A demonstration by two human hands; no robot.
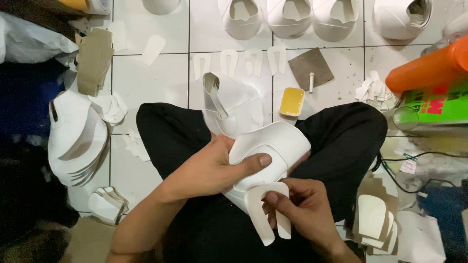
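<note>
1. One white-tiled floor (pixel 156 78), grey grout lines, serving as the work surface; the person sits on it cross-legged in black trousers (pixel 341 141).
2. Stack of white shoe uppers (pixel 73 141), nested one in another, at the left edge beside the left knee.
3. Row of four white shoe uppers (pixel 287 17) along the top edge, openings facing down the picture.
4. Orange cylinder (pixel 429 68) lying tilted over a green printed box (pixel 434 104), upper right.
5. White shoe upper (pixel 273 151), held over the lap between both knees; a second white upper (pixel 229 104) lies on the tiles just beyond it.
6. Left hand (pixel 214 168), fingers closed around the held upper's left edge, thumb pressed flat across its face.
7. Right hand (pixel 297 209), thumb and fingers pinching the U-shaped white piece (pixel 265 209), which touches the lower edge of the held upper and hangs with its two prongs pointing down.
8. Brown square sheet (pixel 310 67) on the tiles, upper centre-right, with a small white stick (pixel 311 82) at its lower edge.
9. Pile of tan and white cut-outs (pixel 373 216) by the right knee.
10. Small yellow tray (pixel 292 101), just beyond the right knee.
11. Four loose U-shaped white pieces (pixel 239 62) set in a row on the tiles below the top uppers.
</note>
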